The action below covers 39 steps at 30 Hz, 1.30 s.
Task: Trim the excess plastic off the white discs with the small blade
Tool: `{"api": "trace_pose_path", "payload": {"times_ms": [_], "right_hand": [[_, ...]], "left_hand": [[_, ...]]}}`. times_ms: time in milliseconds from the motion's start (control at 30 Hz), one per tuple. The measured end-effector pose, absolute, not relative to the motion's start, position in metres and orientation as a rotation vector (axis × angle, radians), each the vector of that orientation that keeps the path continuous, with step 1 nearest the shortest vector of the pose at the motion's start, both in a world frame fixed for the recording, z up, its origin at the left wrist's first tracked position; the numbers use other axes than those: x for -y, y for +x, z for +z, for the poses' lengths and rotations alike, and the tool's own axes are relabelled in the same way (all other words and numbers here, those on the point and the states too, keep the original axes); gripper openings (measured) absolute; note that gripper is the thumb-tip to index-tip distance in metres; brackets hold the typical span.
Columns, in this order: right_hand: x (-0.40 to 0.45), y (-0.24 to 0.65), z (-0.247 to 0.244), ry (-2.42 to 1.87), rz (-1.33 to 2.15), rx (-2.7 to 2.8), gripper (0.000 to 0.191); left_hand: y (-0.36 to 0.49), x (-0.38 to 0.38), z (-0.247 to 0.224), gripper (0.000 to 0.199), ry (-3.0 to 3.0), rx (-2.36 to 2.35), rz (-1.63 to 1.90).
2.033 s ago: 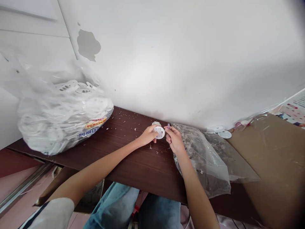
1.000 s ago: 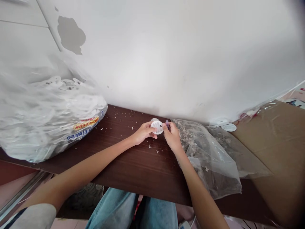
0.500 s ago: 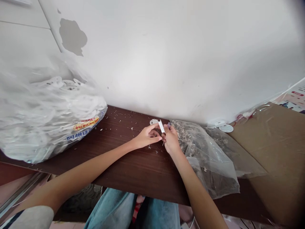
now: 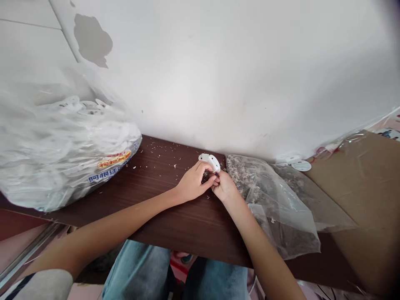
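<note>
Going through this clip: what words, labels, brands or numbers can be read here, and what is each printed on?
"阿根廷" in blue characters on the clear plastic bag; the characters after it are too blurred to read.
Orange label on the same bag: Chinese characters, too blurred to read.
Printed sheet at the far right: too small to read.
White plastic piece at the fingers: no readable marks.

Blue lettering [image 4: 108,179] reading 阿根廷 sits on the plastic bag [image 4: 62,141], below a blurred, unreadable orange label [image 4: 113,163].
</note>
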State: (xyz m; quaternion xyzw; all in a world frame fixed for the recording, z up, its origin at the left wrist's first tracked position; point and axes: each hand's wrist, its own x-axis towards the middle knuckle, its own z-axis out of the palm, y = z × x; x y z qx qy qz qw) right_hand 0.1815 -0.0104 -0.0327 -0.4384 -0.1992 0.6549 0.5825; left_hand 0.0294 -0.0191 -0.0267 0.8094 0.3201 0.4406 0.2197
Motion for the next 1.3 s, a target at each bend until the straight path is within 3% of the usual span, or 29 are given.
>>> {"api": "trace_pose_path", "payload": {"times_ms": [267, 833, 1300], "right_hand": [[0.016, 0.172, -0.028, -0.984, 1.467, 0.445, 0.021], [0.024, 0.165, -0.030, -1.029, 1.372, 0.636, 0.034], [0.011, 0.179, -0.044, -1.100, 1.120, 0.811, 0.053]], "left_hand": [[0.029, 0.021, -0.021, 0.011, 2.216, -0.965, 1.175], [0.025, 0.019, -0.024, 0.022, 2.349, -0.951, 1.181], [0.020, 0.025, -0.022, 0.022, 2.264, -0.461, 1.122]]}}
